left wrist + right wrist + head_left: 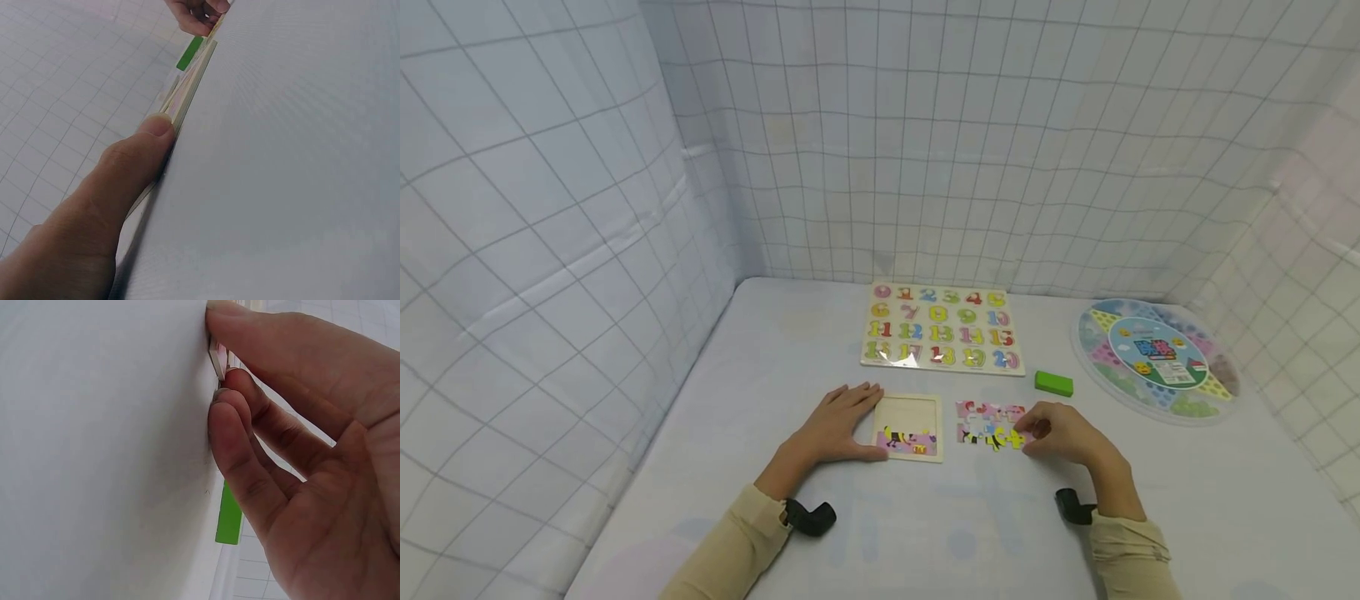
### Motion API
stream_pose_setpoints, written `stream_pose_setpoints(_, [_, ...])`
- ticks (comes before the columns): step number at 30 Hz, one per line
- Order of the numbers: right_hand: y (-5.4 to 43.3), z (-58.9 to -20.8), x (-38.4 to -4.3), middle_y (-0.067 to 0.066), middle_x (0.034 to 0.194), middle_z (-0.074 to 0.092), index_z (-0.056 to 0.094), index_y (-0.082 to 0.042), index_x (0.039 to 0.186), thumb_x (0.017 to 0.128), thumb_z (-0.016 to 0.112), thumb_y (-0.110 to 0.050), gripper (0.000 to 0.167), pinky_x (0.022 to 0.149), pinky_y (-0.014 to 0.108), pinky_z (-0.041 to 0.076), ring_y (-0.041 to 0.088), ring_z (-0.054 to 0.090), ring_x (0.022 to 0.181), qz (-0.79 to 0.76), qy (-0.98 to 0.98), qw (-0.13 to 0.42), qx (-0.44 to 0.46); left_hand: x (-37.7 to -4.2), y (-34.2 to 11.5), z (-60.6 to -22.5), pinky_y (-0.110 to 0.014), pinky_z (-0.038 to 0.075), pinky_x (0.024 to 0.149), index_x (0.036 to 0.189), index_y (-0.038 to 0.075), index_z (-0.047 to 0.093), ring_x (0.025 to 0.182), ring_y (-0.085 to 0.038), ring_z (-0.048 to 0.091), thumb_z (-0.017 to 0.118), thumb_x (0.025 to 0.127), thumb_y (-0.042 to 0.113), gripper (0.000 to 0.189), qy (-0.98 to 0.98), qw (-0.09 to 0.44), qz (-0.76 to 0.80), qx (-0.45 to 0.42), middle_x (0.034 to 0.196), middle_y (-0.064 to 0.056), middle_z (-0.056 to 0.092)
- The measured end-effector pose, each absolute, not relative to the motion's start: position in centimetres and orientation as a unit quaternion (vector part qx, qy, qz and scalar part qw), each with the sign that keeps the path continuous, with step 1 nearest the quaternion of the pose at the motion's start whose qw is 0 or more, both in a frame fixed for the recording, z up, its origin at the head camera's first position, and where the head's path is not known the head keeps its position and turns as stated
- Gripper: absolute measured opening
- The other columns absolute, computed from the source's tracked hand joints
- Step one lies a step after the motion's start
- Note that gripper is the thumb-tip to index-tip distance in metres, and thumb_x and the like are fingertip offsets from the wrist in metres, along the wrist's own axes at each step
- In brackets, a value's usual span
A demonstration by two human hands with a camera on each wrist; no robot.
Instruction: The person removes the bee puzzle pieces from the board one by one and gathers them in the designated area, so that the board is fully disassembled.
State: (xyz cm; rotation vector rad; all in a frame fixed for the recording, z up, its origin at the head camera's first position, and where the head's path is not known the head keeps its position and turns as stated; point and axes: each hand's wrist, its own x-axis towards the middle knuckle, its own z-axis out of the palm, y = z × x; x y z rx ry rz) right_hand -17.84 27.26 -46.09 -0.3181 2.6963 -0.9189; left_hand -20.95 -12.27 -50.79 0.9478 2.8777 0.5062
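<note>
A square wooden puzzle tray [906, 397] lies on the white table, with pink and yellow pieces along its bottom and bare wood above. My left hand [838, 427] rests at its left side, fingers stretched at the upper left corner and thumb on the lower left one. Right of the tray lies a group of pink jigsaw pieces [992, 412], close together. At their right end my right hand [1060, 433] pinches a puzzle piece [218, 359] between thumb and fingertips, low over the table. The fingers partly hide that piece.
Behind the tray lies a number board [943, 329] with colourful digits. A green block [1054, 383] sits beyond the right hand. Farther right is a round, clear-edged game board [1157, 354] with a blue label. Gridded white cloth [925, 150] hangs around the table.
</note>
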Motion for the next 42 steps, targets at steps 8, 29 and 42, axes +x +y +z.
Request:
stream_pose_setpoints(8, [27.3,-46.0,-18.0,0.003,0.089,0.064,0.072,-0.007,0.098,0.077,0.08,-0.009,0.023,0.07,0.024,0.049,0.015,0.054,0.081,-0.311,0.933,0.135,-0.117,-21.0,-12.3,-50.8,-0.048,0.018,0.123,0.154,0.015,0.029,0.15,-0.021,0.025,0.063,0.073,0.075,0.106,0.938,0.038,0.16,0.306,0.16,0.0,0.031])
stream_pose_setpoints(29, [24.4,-45.0,-18.9,0.003,0.086,0.063,0.071,-0.004,0.107,0.073,0.084,-0.017,0.038,0.066,0.023,0.047,0.014,0.053,0.078,-0.32,0.93,0.136,-0.119,-21.0,-12.4,-50.4,-0.049,0.016,0.123,0.155,0.013,0.026,0.151,-0.023,0.023,0.062,0.072,0.076,0.111,0.938,0.054,0.156,0.304,0.162,-0.003,0.027])
stream_pose_setpoints(42, [18.5,-45.3,-19.2,0.0,0.083,0.064,0.072,-0.005,0.103,0.072,0.086,-0.015,0.036,0.066,0.021,0.049,0.011,0.055,0.076,-0.325,0.918,0.168,-0.154,-20.9,-12.3,-50.6,-0.049,0.018,0.122,0.154,0.014,0.029,0.15,-0.022,0.025,0.064,0.071,0.076,0.11,0.937,0.047,0.155,0.309,0.161,-0.003,0.03])
